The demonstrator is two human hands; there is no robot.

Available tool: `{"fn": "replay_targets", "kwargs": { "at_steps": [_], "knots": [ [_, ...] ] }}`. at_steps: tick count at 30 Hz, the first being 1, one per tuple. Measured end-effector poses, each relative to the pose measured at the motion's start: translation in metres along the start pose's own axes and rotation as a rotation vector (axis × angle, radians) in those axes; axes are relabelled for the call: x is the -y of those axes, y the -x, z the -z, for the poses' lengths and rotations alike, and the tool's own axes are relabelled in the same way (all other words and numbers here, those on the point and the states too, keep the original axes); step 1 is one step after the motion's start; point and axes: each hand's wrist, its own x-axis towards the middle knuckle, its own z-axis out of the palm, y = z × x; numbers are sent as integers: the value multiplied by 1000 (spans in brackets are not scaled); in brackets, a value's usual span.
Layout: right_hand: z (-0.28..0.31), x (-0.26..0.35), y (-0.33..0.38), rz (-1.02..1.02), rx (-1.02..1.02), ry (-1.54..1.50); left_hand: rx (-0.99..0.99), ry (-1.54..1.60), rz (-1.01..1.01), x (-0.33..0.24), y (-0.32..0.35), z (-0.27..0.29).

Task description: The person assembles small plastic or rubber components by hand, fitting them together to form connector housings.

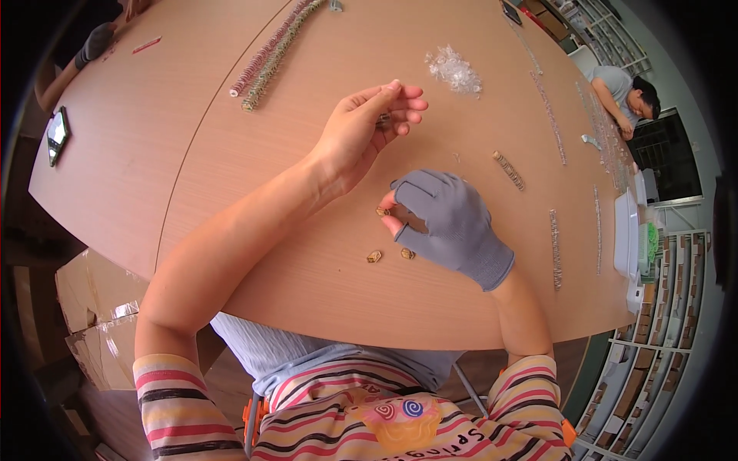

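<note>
My left hand [369, 127], bare, is raised over the table with its fingers curled into a cup. Something small and dark [383, 121] shows in its palm, partly hidden by the fingers. My right hand [450, 223], in a grey glove with bare thumb and index tips, pinches a small gold-brown metal piece [382, 211]. On the tabletop just below these fingertips lie two similar pieces, one gold-brown piece [374, 257] to the left and another [407, 253] close to the glove. Their exact kind is too small to make out.
Beyond my hands are a heap of clear plastic bits [455, 71] and two long ringed rods [269, 58]. A short ringed roll [508, 170] and thin strands [556, 250] lie rightward. A phone [58, 137] rests far left. Co-workers [621, 96] sit across the table and at upper left.
</note>
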Motion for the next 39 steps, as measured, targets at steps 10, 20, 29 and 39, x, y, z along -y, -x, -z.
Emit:
{"fn": "replay_targets", "kwargs": {
  "at_steps": [10, 20, 29, 39],
  "knots": [
    [45, -10, 1, -145, -468, 68, 363, 78, 256, 11, 16, -11],
    [47, -15, 4, 108, -437, 492, 185, 80, 198, 8, 18, -19],
    [42, -15, 4, 175, -366, 716, 142, -53, 190, 11, 20, -20],
    [36, -18, -1, 72, -468, 503, 196, 0, 107, 17, 22, -27]
  ]
}}
